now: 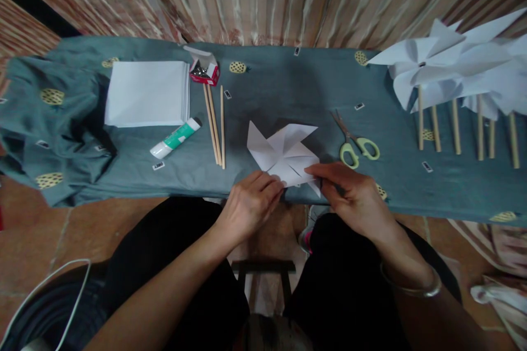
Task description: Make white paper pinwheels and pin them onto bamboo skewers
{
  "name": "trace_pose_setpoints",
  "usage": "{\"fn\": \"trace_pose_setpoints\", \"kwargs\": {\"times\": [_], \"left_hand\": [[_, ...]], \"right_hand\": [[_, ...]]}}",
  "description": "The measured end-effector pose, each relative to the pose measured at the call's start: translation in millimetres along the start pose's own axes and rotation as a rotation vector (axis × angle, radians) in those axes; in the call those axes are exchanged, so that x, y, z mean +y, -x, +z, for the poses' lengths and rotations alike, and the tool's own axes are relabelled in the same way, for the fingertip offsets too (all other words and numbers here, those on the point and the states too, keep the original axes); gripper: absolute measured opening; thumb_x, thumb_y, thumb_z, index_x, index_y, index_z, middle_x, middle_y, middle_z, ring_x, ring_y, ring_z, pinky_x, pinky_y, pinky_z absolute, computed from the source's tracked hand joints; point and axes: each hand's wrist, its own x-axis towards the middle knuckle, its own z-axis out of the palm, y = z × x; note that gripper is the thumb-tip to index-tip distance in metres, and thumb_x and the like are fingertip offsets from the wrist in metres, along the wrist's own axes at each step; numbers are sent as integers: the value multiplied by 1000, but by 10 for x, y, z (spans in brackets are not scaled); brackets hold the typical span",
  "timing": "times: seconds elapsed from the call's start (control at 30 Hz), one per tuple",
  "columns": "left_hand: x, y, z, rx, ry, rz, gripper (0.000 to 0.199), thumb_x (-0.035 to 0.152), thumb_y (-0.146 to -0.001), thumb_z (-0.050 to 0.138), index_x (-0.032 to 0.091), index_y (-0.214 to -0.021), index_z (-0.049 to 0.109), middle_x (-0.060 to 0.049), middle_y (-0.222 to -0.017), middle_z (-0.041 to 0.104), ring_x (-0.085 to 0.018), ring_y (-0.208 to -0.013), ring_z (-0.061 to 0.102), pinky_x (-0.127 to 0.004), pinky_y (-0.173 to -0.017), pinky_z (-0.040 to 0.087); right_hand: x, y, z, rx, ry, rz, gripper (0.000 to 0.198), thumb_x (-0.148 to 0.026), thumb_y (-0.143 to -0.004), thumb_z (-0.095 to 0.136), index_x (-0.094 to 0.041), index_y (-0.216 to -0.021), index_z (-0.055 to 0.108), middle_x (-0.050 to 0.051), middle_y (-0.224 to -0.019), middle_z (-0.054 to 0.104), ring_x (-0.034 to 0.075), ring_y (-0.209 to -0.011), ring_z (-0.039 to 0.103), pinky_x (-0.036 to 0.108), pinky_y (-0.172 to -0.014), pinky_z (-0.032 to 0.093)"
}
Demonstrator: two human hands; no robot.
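A white paper pinwheel (284, 148) with folded blades is held over the front edge of the cloth-covered table. My left hand (253, 200) is closed on its lower left edge, with the fingertips pinching the paper. On its lower right side, my right hand (349, 192) grips the paper between thumb and fingers. No stick shows on this pinwheel. Scissors (349, 142) with green handles lie partly spread just beyond my right hand. To the left of the pinwheel are several thin wooden sticks (223, 129).
A stack of white paper (148, 93) lies at the left, with a glue stick (176, 138) in front. Beside it stands an opened red box (206, 72) of small metal pieces. Several finished pinwheels on sticks (428, 60) are piled at the right. A pleated curtain (263, 0) hangs behind the table.
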Motion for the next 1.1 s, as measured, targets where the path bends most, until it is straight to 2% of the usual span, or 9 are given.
{"fn": "trace_pose_setpoints", "kwargs": {"times": [0.27, 0.5, 0.67, 0.83, 1.0, 1.1], "left_hand": [[7, 21, 21, 10, 34, -38, 16, 16, -94, 51, 13, -104, 63, -7, -90, 71, -18, -81, 66, -29, -70, 55], [12, 52, 28, 8, 42, -33, 36, 12, -95, 48, 15, -131, 48, -4, -91, 69, -16, -80, 65, -27, -69, 55], [16, 51, 0, -7, 46, 12, 24, 12, -93, 52, 12, -116, 60, -8, -96, 70, -18, -86, 65, -29, -71, 57], [15, 41, 32, 35, 88, -6, 21, 11, -92, 53, 10, -111, 63, -10, -98, 71, -19, -88, 66, -31, -74, 58], [9, 30, 52, 48, 102, -7, 20, 13, -94, 51, 10, -107, 64, -10, -95, 71, -19, -84, 66, -32, -72, 59], [-3, 33, 61, 51, 120, -9, 20, 13, -93, 50, 11, -108, 64, -9, -94, 71, -19, -84, 66, -32, -72, 59]], "right_hand": [[-33, -48, 129, 1, -190, 81, 16, -22, -89, 62, -25, -101, 72, 3, -98, 75, 20, -92, 70, 37, -84, 57], [-121, -121, 278, 136, -9, 119, 23, -25, -88, 62, -21, -111, 67, 5, -91, 74, 20, -81, 70, 36, -77, 58], [-164, -137, 340, 176, 207, -23, 17, -23, -91, 59, -20, -105, 67, 6, -88, 74, 22, -84, 67, 36, -77, 57], [-189, -122, 362, 166, 375, -190, 13, -18, -93, 56, -14, -100, 67, 11, -101, 73, 23, -93, 63, 37, -85, 54], [-166, -114, 380, 186, 409, -237, 13, -12, -91, 58, -14, -99, 68, 11, -106, 71, 23, -94, 60, 36, -84, 55], [-150, -116, 394, 200, 433, -242, 18, -8, -89, 58, -14, -102, 67, 12, -115, 68, 25, -100, 58, 39, -86, 55]]}}
